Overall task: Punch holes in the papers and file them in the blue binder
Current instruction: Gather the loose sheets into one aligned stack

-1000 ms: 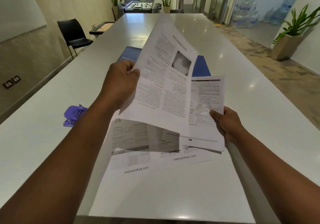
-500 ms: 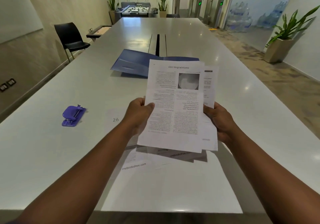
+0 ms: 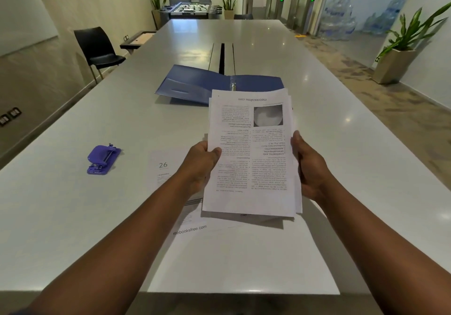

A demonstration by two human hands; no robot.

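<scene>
Both hands hold a small stack of papers (image 3: 251, 158) up off the bench (image 3: 61, 212), printed side up and upside down to the viewer. The left hand (image 3: 201, 165) grips the stack's left edge, thumb on top; the right hand (image 3: 308, 168) clasps the right edge, its fingers curled underneath as far as can be seen. More sheets (image 3: 185, 226) lie flat on the bench beneath the stack, by the near edge. The blue binder (image 3: 195, 86) lies open beyond the stack, its rings near the middle. The purple hole punch (image 3: 103, 159) sits well apart, toward the left edge. The step looks like squaring the sheets before punching. Next, the stack's edge must go to the punch, evenly aligned so the holes match the rings.
</scene>
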